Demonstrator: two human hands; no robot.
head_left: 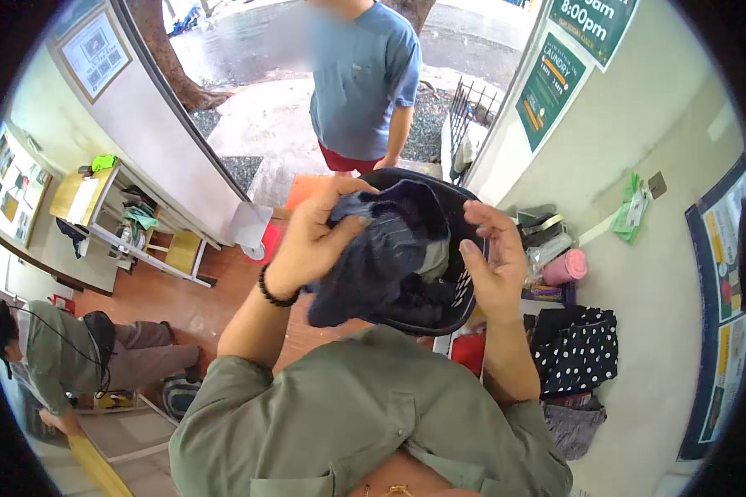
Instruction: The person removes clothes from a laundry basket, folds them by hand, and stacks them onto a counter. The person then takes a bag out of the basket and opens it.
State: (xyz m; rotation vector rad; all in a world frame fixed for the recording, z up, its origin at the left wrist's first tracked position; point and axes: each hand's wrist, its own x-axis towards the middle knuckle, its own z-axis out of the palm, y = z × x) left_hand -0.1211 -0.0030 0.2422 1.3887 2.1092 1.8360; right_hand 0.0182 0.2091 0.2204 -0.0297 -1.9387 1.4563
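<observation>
My left hand [315, 242], with a dark beaded bracelet at the wrist, pinches the edge of a dark blue garment [365, 265]. The garment hangs bunched over the left side of a black plastic basket [464, 290]. More dark clothes and a grey piece of cloth [433, 259] lie inside the basket. At the basket's right side is my right hand [499, 265], fingers apart and curved, with nothing in it.
A person in a blue shirt [352, 91] stands beyond the basket at the doorway. Another person [62, 344] is at the lower left. A pink cup [565, 267] and polka-dot cloth [576, 352] lie right. A wooden-topped desk [83, 195] stands left.
</observation>
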